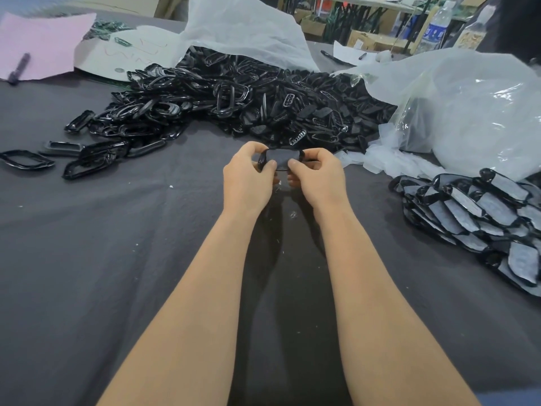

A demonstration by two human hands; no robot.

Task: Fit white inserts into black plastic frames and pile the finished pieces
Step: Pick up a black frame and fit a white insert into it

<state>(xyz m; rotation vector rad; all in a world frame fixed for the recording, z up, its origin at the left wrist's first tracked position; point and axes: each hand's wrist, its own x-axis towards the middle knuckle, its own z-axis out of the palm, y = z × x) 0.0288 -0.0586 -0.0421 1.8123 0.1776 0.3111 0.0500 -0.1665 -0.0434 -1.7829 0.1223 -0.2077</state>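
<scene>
Both hands hold one black plastic frame (281,158) with a pale grey-white insert in its opening, just above the dark cloth at mid-table. My left hand (248,177) grips its left end, thumb on top. My right hand (317,178) grips the right end, thumb pressing on the insert. A large heap of black frames (234,98) lies right behind the hands. Finished pieces with white inserts (480,215) are piled at the right. Loose white inserts (389,159) spill from a clear bag to the right of the hands.
The table is covered with a dark grey cloth (117,259). Clear plastic bags (468,112) stand at the back right, white wrapping (243,27) behind the heap. Pink paper (44,42) with a marker (19,68) lies at the far left. A water bottle (436,27) stands far back.
</scene>
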